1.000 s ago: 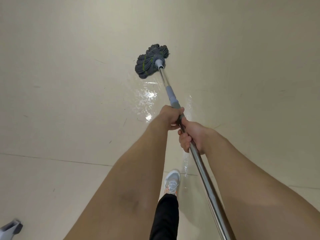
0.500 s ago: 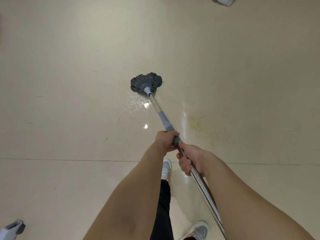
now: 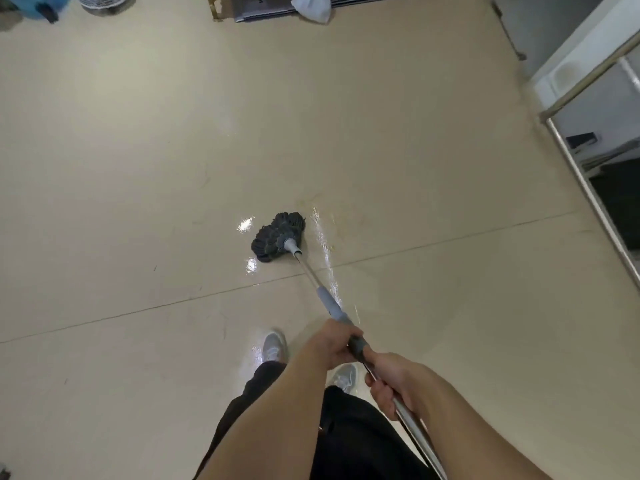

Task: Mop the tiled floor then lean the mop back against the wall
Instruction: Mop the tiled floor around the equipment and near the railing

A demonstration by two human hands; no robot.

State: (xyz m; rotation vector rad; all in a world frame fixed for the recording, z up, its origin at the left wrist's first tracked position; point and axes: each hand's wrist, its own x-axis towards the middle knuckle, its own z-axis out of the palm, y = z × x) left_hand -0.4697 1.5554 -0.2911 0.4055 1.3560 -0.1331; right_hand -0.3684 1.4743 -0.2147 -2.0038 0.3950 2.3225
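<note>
A mop with a dark grey string head [image 3: 277, 241] rests on the beige tiled floor [image 3: 138, 168], just beyond a grout line. Its metal handle [image 3: 313, 277], with a grey sleeve, runs back toward me at the lower right. My left hand [image 3: 332, 344] is closed round the handle near the sleeve. My right hand [image 3: 391, 382] grips the handle right behind it. A wet shiny streak [image 3: 325, 244] lies to the right of the mop head.
My two feet in pale sneakers [image 3: 273, 348] stand just behind the mop. A metal-framed glass door [image 3: 588, 188] runs along the right. At the far edge are a blue object [image 3: 41, 3], a white basket [image 3: 104, 0], a dark mat [image 3: 270, 8] and a white bag [image 3: 311, 6].
The view has tilted up, showing the far edge and the door. The mop head has been drawn closer to my feet and to the right; both hands keep their grip.
</note>
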